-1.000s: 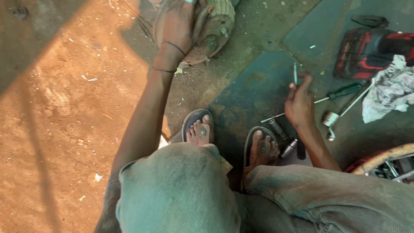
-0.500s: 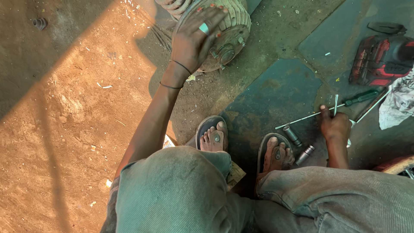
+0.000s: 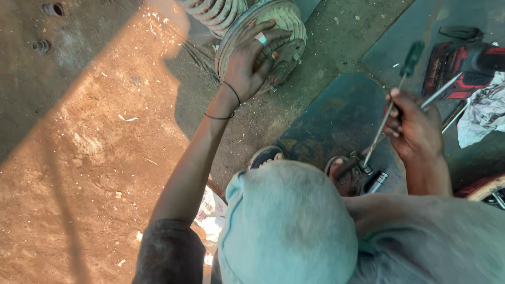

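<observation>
In the head view, the left hand (image 3: 251,63) is laid flat on a round, dirt-caked metal disc (image 3: 281,29) that sits on the ground against a coil spring (image 3: 213,11); its grip is spread open, the fingers (image 3: 265,32) splayed over the disc's face and closed round nothing. The right hand (image 3: 415,129) is raised above a dark green mat (image 3: 342,113), its grip clamped on a long screwdriver (image 3: 392,102) whose dark green handle points up and away while the thin shaft slants down toward the feet. A second slim metal rod (image 3: 439,90) appears to pass through the same fist, though whether it is held cannot be told. Just beside the sandalled foot (image 3: 344,173), small sockets (image 3: 374,181) are seen lying on the mat. No open container with visible contents can be made out; a red and black power tool (image 3: 463,66) is seen at the mat's far edge, with a crumpled pale cloth (image 3: 481,118) just beside it. Reddish bare earth (image 3: 89,158) is spread to the left.
</observation>
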